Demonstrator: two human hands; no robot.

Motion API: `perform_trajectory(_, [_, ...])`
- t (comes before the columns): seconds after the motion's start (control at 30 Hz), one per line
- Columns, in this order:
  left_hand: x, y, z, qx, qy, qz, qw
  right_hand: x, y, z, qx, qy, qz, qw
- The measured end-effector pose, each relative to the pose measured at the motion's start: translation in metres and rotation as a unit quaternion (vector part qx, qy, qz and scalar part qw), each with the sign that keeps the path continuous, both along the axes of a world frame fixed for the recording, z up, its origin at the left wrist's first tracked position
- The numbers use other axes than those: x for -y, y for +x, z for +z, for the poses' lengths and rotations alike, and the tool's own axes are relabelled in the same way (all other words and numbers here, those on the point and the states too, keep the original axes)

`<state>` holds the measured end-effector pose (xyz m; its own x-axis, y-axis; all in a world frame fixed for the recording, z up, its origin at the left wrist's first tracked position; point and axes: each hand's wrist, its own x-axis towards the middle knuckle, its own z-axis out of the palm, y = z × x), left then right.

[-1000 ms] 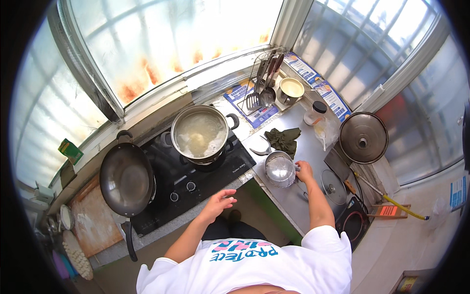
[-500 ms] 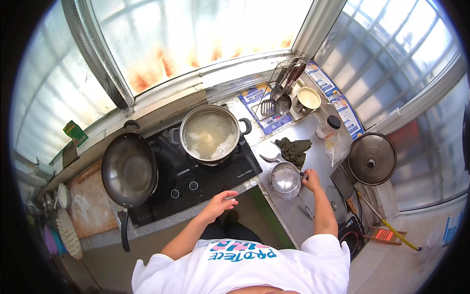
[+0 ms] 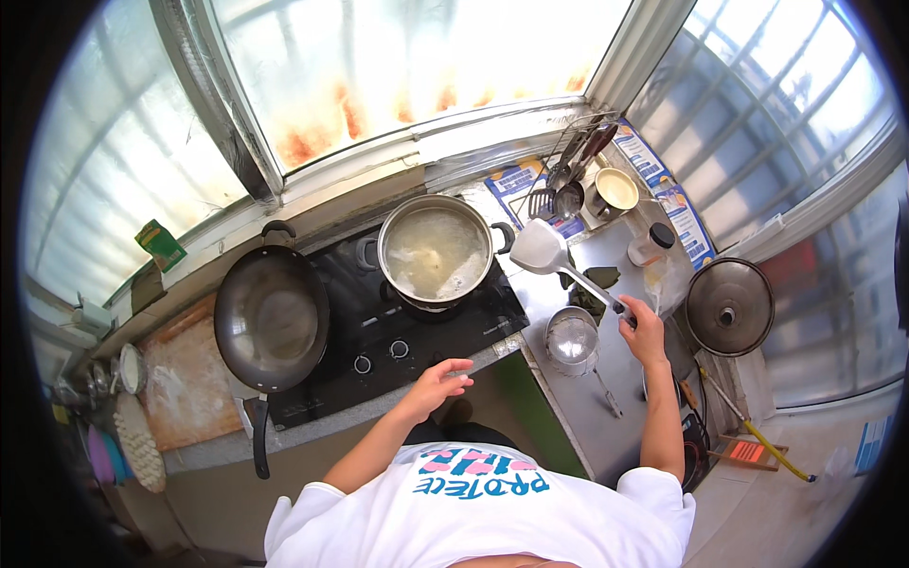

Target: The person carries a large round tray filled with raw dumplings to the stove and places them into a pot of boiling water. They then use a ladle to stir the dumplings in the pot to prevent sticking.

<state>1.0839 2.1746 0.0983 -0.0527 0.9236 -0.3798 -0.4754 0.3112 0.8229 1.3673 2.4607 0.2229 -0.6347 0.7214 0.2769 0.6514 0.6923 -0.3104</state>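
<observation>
Just above the right hand (image 3: 644, 327), a metal spatula (image 3: 542, 248) slants up and to the left, its handle clenched in that hand and its blade raised beside the pot (image 3: 436, 254) of pale liquid on the stove (image 3: 379, 327). A small steel bowl (image 3: 572, 336) sits just left of that hand on the counter (image 3: 606, 435). The left hand (image 3: 437, 381) hangs loose and holds nothing, at the stove's front edge below the knobs (image 3: 381, 356). A wok (image 3: 272, 317) lies well to its left.

The spatula (image 3: 552, 252) and pot (image 3: 436, 254) look like shiny bare metal (the wok (image 3: 272, 317) darker, duller), the hob (image 3: 398, 336) glossy black.
</observation>
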Motion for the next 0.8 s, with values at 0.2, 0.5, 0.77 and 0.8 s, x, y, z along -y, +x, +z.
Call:
perform_trajectory(0.2, [0.010, -0.030, 0.014, 0.003, 0.018, 0.001, 1.000, 0.040, -0.077, 0.050, 0.097, 0.099, 0.028, 0.990])
perform_trajectory(0.5, [-0.083, -0.021, 0.036, -0.192, 0.228, 0.107, 0.948, 0.064, -0.073, 0.043, -0.030, 0.006, -0.117, 0.993])
perform_trajectory(0.77, [-0.242, 0.038, 0.034, -0.395, 0.310, 0.079, 0.861, 0.067, -0.019, 0.007, -0.133, -0.155, -0.170, 0.964])
perform_trajectory(0.8, [-0.250, 0.047, 0.036, -0.357, 0.315, 0.057, 0.878, 0.067, -0.010, -0.004, -0.150, -0.188, -0.174, 0.955])
